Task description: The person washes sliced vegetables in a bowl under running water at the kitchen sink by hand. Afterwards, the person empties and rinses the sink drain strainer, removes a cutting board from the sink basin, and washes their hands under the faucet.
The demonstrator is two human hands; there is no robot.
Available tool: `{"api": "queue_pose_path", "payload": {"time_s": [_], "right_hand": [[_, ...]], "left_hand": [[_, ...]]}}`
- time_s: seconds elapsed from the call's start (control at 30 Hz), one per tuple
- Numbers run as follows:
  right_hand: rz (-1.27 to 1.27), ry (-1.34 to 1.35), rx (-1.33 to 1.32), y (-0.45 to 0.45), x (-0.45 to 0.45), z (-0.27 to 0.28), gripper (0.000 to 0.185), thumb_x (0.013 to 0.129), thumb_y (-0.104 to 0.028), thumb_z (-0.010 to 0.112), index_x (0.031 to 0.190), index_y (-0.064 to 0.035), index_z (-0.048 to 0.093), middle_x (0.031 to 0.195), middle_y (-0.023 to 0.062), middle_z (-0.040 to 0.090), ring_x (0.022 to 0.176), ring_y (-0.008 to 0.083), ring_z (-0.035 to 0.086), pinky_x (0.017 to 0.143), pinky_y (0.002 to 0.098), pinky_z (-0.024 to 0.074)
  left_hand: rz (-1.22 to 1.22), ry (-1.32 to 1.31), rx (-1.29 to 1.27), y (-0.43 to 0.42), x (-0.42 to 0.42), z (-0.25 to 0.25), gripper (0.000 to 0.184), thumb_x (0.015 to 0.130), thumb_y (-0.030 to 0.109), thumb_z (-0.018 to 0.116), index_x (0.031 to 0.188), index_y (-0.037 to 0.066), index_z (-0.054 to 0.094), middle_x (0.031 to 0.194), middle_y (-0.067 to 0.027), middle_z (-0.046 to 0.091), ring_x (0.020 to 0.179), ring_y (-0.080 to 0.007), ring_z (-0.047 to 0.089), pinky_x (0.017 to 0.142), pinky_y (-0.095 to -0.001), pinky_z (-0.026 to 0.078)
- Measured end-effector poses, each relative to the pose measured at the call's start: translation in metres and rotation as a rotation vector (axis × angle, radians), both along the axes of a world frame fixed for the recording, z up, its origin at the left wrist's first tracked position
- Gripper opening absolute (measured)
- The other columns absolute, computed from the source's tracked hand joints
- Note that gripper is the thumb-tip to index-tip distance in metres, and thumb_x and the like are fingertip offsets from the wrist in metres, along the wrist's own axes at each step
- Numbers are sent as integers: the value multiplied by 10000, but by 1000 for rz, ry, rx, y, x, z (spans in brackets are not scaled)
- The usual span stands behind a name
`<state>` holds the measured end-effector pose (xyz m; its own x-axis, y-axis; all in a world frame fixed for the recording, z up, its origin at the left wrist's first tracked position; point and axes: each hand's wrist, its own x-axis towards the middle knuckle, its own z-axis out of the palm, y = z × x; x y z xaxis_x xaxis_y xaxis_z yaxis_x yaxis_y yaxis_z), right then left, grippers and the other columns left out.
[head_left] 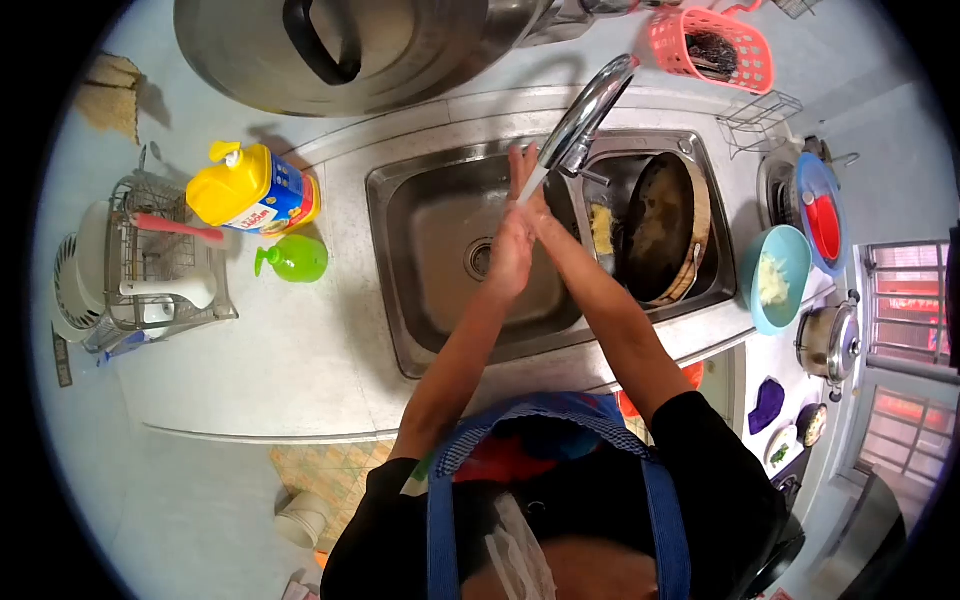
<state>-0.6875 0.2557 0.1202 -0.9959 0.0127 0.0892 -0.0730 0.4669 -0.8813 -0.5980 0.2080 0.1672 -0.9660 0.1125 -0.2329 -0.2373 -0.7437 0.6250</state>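
Note:
My left hand and my right hand are pressed together over the left basin of the steel sink. A stream of water from the chrome faucet runs onto them. The right hand's fingers point up toward the back rim, stretched out. My left hand lies flat against the right hand near its wrist, its fingers partly hidden. I see no object in either hand. In the right basin stand a large dark pan and a yellow sponge.
Left on the counter are a yellow pump jug, a green soap bottle and a wire dish rack. A large pot lid leans behind the sink. To the right sit a turquoise bowl and a steel pot.

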Motion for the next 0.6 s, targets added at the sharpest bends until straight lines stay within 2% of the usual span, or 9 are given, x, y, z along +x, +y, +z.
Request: {"api": "queue_pose_path", "payload": {"time_s": [0.03, 0.1, 0.23, 0.4, 0.47, 0.53, 0.57, 0.6], "right_hand": [[-36, 97, -40, -2, 7, 9, 545, 876, -449, 344, 1208, -19, 389, 1211, 172, 450, 1168, 299, 379, 946, 389, 302], [5, 164, -139, -15, 42, 26, 519, 858, -439, 379, 1171, -27, 421, 1170, 165, 472, 1125, 295, 408, 919, 386, 323], [149, 61, -201, -48, 102, 37, 468, 820, -420, 449, 1096, -43, 484, 1087, 151, 515, 1038, 286, 465, 865, 379, 364], [-138, -348, -324, -22, 49, -4, 405, 773, -396, 537, 1002, -63, 562, 983, 133, 570, 930, 276, 537, 796, 370, 416], [-162, -376, -342, -13, 39, -5, 393, 764, -392, 555, 984, -67, 578, 962, 129, 580, 908, 274, 552, 783, 368, 426], [19, -417, -445, -15, 21, 6, 289, 804, -253, 589, 921, 10, 570, 763, 26, 585, 738, 110, 545, 657, 248, 441], [-90, -245, -426, -23, 20, 9, 231, 823, -245, 544, 838, -16, 573, 678, 50, 579, 644, 167, 560, 590, 302, 444], [-75, -242, -426, -26, 16, 16, 231, 823, -245, 544, 838, -16, 573, 678, 50, 579, 644, 167, 560, 590, 302, 444]], "left_hand": [[-4, 4, 1, -1, -2, 1, 478, 935, 361, 291, 1303, 57, 314, 1318, -26, 383, 1068, -134, 422, 906, -301, 321], [60, 141, 12, -15, -14, 1, 561, 916, 426, 320, 1366, 108, 214, 1402, -13, 238, 1232, -95, 269, 985, -288, 243], [31, 123, 18, -45, -12, 6, 480, 891, 344, 373, 1290, 88, 296, 1309, -30, 322, 1156, -123, 338, 939, -297, 290], [-34, 102, -343, -34, 7, 23, 382, 861, 242, 440, 1195, 62, 398, 1192, -51, 427, 1062, -158, 424, 881, -307, 349], [-96, 129, -617, -40, 15, 33, 343, 849, 201, 467, 1157, 51, 439, 1145, -59, 469, 1024, -172, 458, 858, -311, 373], [-176, 149, -1005, -47, 18, 40, 306, 836, 160, 494, 1119, 41, 480, 1099, -68, 511, 986, -186, 492, 836, -315, 397], [-193, 126, -1112, -47, 20, 42, 288, 830, 140, 507, 1099, 36, 501, 1075, -72, 532, 967, -193, 509, 824, -317, 408], [-97, 82, -870, -38, 20, 35, 294, 830, 138, 511, 1105, 37, 495, 1063, -63, 533, 950, -189, 513, 810, -315, 413]]}}
